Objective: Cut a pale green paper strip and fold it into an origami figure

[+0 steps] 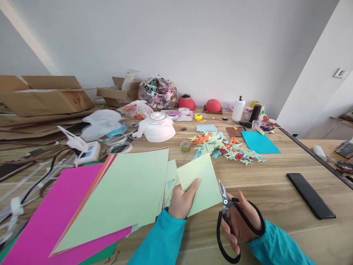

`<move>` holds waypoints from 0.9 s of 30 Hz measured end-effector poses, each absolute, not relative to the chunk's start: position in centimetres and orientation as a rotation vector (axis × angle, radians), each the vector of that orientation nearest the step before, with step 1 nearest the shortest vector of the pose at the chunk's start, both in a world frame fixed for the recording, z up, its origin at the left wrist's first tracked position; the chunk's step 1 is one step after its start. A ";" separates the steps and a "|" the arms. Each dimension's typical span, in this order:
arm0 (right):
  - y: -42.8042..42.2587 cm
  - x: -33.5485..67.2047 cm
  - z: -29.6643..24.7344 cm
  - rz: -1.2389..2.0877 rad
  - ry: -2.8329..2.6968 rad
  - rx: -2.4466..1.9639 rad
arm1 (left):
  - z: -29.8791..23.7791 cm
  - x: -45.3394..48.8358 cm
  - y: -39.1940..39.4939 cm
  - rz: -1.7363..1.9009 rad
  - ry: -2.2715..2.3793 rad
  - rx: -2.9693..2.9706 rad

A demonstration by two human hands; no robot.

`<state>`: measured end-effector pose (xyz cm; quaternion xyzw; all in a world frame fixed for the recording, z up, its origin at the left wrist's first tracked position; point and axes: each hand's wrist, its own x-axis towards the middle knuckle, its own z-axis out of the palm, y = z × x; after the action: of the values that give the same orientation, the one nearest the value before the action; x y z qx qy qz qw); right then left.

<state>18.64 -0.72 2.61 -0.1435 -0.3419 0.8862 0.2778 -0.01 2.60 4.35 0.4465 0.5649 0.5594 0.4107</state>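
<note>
My left hand (pixel 182 200) pinches a pale green paper square (pixel 202 180), thumb on top and the other fingers hidden beneath it. A pair of scissors (pixel 225 204) with black loop handles is in my right hand (pixel 242 219), thumb through one loop and fingers at the other. The blades sit at the paper's right corner; whether they touch it I cannot tell. To the left lies a stack of large pale green sheets (pixel 118 191), with magenta paper (pixel 63 198) under it. Smaller pale green scraps (pixel 171 171) stick out between the stack and my left hand.
Folded paper stars (pixel 212 143) lie heaped beyond the paper, beside a turquoise sheet (pixel 260 142). A black phone (pixel 311 195) rests at the right. A tape roll (pixel 185 146), cables and a white power strip (pixel 88 152) are further left; cardboard boxes (pixel 46 97) stand behind.
</note>
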 end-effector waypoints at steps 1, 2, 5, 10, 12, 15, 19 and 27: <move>-0.7 18.7 2.6 2.390 -0.915 -0.388 | 4.3 0.0 2.6 1.393 1.393 1.116; -0.6 18.8 2.6 2.397 -0.911 -0.384 | 4.3 0.1 2.5 1.387 1.373 1.103; -0.6 18.9 2.6 2.400 -0.898 -0.357 | 4.2 0.3 2.5 1.397 1.360 1.070; -0.7 18.7 2.3 2.372 -0.829 -0.394 | 4.3 0.5 2.4 1.430 1.411 1.087; -0.7 18.5 2.3 2.344 -0.804 -0.431 | 4.5 0.5 2.3 1.431 1.428 1.118; -0.7 18.3 2.5 2.313 -0.799 -0.444 | 4.7 0.7 2.1 1.463 1.446 1.123; -0.8 18.2 2.7 2.286 -0.805 -0.413 | 5.0 0.8 2.0 1.482 1.465 1.103; -0.4 19.3 2.8 2.409 -0.813 -0.297 | 5.0 -0.3 2.6 1.430 1.432 1.106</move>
<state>19.30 -0.40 2.78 -0.1112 -0.3044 0.9016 0.2867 -0.31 2.64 5.05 0.4382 0.5676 0.5668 0.4056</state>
